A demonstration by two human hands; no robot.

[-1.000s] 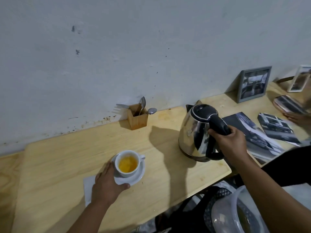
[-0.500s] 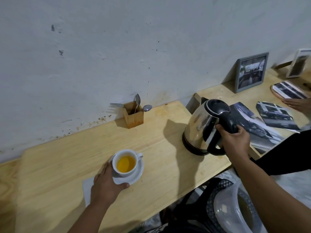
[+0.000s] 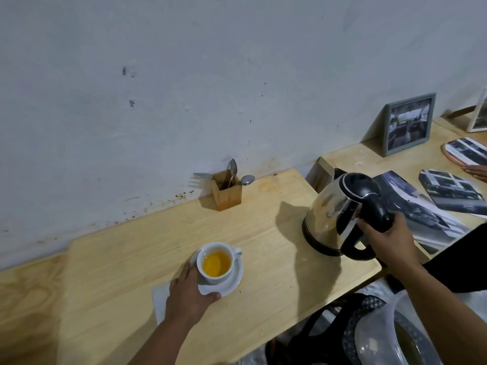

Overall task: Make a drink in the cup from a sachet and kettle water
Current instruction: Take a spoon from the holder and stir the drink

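My left hand [image 3: 188, 296] curls fingers & thumb round the saucer [image 3: 234, 280] rim; cup [image 3: 216, 263] sits on it w/ amber drink, on the counter [image 3: 147, 248]. My right hand [image 3: 387, 241] wraps the tilted kettle [image 3: 334, 214] handle. Risk: kettle set down crooked tips, spilling hot water; jogged saucer slops drink.

We log white cup [image 3: 210, 280] and saucer [image 3: 233, 283], orange-yellow drink [image 3: 216, 264]; kettle [image 3: 330, 212] shiny steel, black lid, handle, base; table [image 3: 263, 233] pale grained wood; picture frame [image 3: 385, 130] grey; wall [image 3: 184, 75] off-white, dark specks.
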